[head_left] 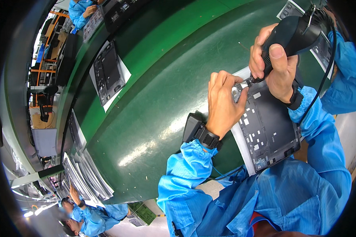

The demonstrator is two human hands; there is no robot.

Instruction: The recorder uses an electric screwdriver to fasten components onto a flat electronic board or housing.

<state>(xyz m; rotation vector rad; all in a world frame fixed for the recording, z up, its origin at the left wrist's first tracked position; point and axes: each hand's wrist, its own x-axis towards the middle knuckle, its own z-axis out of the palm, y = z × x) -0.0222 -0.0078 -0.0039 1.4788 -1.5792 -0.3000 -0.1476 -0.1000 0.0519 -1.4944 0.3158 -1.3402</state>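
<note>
Wrapped around a black corded electric screwdriver is my right hand, its thumb along the body. The driver's tip points down at the top corner of a dark tablet-like housing. At that corner, my left hand pinches a small silvery part between thumb and fingers, right beside the tip. Small white pads dot the housing's left side. A white sheet lies under it. The exact contact of tip and part is too small to tell.
The green work table carries another housing on a white sheet at the left. A pile of white sheets stands at the lower left. The screwdriver's black cord passes my right forearm. Co-workers in blue are at right, upper left and lower left.
</note>
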